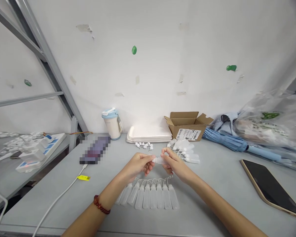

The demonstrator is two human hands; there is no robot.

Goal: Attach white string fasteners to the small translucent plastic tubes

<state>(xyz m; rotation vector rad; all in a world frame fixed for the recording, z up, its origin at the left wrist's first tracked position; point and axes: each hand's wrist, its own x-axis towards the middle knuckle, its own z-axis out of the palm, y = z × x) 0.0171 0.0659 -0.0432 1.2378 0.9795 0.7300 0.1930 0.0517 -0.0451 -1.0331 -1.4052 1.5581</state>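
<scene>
Both hands meet over the middle of the table around a small translucent plastic bottle [160, 160]. My left hand [138, 164] pinches its white neck end between thumb and fingers. Wrapped round the body of the same bottle is my right hand [175, 163], which partly hides it. Below them lies a row of several similar bottles [153, 197], their thin curved tubes pointing away from me. Several more bottles [192, 158] lie in a heap just beyond my right hand. Small white caps [144, 145] are scattered beyond my left hand.
Along the wall stand a blue-lidded cup [112, 125], a stack of white trays [149, 135] and an open cardboard box [187, 126]. A folded blue umbrella [224, 140] and a phone [271, 187] lie right. A pixelated device [95, 151] with a white cable [61, 196] lies left.
</scene>
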